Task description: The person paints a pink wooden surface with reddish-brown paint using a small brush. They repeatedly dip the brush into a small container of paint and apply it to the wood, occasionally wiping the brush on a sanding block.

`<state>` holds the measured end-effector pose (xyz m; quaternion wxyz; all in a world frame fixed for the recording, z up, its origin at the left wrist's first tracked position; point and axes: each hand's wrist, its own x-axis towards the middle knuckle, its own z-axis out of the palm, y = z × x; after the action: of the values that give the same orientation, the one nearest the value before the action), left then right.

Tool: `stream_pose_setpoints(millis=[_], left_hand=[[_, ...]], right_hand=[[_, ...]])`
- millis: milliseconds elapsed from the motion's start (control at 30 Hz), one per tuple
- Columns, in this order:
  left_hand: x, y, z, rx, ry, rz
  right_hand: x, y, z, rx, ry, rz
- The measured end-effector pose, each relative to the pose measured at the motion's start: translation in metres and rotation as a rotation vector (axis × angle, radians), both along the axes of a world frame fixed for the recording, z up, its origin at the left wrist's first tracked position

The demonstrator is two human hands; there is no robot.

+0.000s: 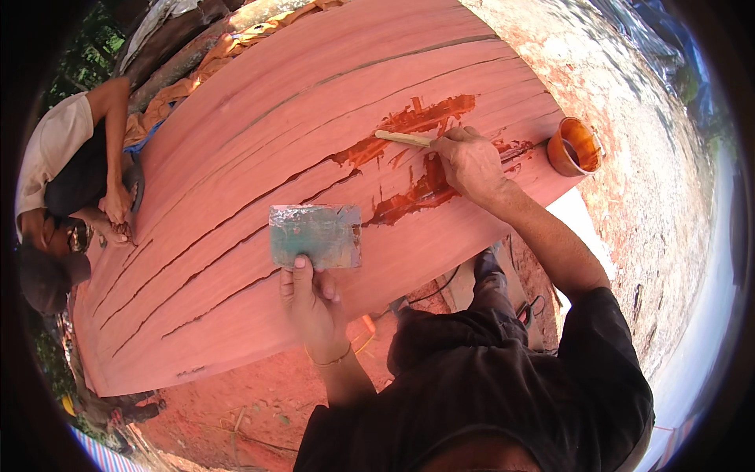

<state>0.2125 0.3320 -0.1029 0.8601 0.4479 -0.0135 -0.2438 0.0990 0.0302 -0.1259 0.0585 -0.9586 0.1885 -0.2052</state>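
Black short-sleeved shirt [487,393] filling the bottom centre of the frame, with a dark boot [489,271] just above it. Raised in the lower centre, left hand [311,303] with a yellowish string bracelet [332,359] around the wrist, pinching the lower edge of a thin, rectangular, grey-green plate [314,236] smeared with residue; thumb flat on the front, other fingers bent and partly hidden. Plate at the middle of the frame, broad face toward the camera; cannot tell about contact with the surface below. Right of centre, right hand [470,165] with fingers clamped around a pale, flat wooden stick [403,139], one end jutting leftward, the other hidden.

Beneath both hands, large reddish-pink wooden slab [236,157] stretching from upper right to lower left, lined with long dark cracks. Around the right hand, glossy dark-red paste [425,189] spread in uneven patches. At the slab's right edge, translucent orange-brown round cup [574,147] coated with red-brown residue.

At far left, co-worker in a pale shirt [67,149], bent over the slab's edge, hands [116,208] close together; cannot tell about anything between those fingers. At upper left, crumpled orange sheet [228,49] beyond the slab.
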Motion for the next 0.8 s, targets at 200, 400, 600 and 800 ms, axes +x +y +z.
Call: stream_pose_setpoints(millis=[200, 400, 600, 800], left_hand=[[0.018, -0.021, 0.003, 0.223, -0.145, 0.035], [0.037, -0.056, 0.0, 0.272, -0.193, -0.07], [0.066, -0.072, 0.013, 0.363, -0.3, -0.301], [0.093, -0.09, 0.026, 0.36, -0.388, -0.473]], right_hand=[[-0.027, 0.002, 0.021, 0.163, -0.11, -0.185], [-0.052, 0.043, 0.039, 0.82, -0.327, 0.044], [-0.058, 0.005, 0.048, 0.787, -0.278, 0.289], [-0.055, -0.012, 0.045, 0.692, -0.235, 0.319]])
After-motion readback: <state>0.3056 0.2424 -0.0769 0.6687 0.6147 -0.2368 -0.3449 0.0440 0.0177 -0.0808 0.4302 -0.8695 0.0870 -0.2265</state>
